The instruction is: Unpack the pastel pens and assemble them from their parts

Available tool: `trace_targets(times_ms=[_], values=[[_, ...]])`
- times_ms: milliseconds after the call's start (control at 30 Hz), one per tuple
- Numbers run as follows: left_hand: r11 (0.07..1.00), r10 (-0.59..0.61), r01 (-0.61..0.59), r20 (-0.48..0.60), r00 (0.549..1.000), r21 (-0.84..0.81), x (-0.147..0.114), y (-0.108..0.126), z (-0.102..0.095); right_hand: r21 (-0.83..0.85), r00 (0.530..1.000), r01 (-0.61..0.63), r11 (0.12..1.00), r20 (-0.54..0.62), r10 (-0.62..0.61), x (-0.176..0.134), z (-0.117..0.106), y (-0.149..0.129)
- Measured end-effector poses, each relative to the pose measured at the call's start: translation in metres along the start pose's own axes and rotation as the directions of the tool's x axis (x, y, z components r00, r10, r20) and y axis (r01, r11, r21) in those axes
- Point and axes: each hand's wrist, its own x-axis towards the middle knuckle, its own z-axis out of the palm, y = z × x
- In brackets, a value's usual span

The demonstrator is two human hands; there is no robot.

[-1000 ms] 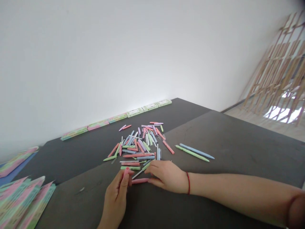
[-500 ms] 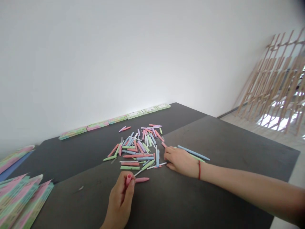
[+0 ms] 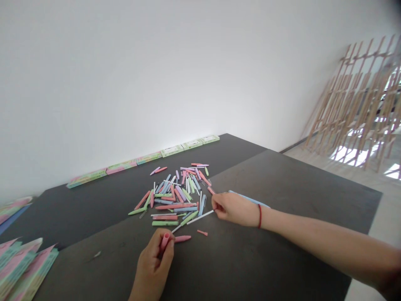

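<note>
My left hand [image 3: 155,259] is closed around a pink pen barrel [image 3: 166,238], whose open hollow end points up. Just beside it on the table lies a pink tapered pen part [image 3: 183,238]. My right hand [image 3: 234,208] is at the right edge of the pile, its fingertips pinched at the end of a thin white pen refill [image 3: 200,217]. Between the hands rests a small pink plug-like piece [image 3: 202,233]. Beyond them spreads a pile of pink, green, blue and purple pen parts [image 3: 175,206], with white refills among them.
Flat printed boxes [image 3: 122,167] line the dark table [image 3: 297,200] along the wall. More pastel packages [image 3: 28,271] are stacked at the left front. A blue pen [image 3: 247,198] lies behind my right hand. Wooden racks [image 3: 351,108] lean at the far right.
My right hand has closed its fingertips on the white refill. The small pink piece now lies apart, nearer to me. My left hand still holds the pink barrel. The view has shifted slightly.
</note>
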Motion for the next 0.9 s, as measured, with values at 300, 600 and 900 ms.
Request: trace_targets(times_ms=[300, 600, 900], values=[[0.992, 0.101, -0.113, 0.197, 0.975, 0.051, -0.007, 0.011, 0.004, 0.575, 0.971, 0.169, 0.801, 0.044, -0.237, -0.005, 0.002, -0.036], [0.987, -0.098, 0.13, 0.293, 0.951, -0.092, 0.0, 0.013, 0.01, 0.881, 0.967, -0.123, 0.457, 0.21, -0.144, 0.027, 0.031, -0.035], [0.939, -0.211, 0.287, 0.345, 0.915, -0.189, 0.003, 0.017, 0.01, 0.083, 0.982, 0.177, 0.981, 0.05, -0.181, 0.058, 0.022, -0.019]])
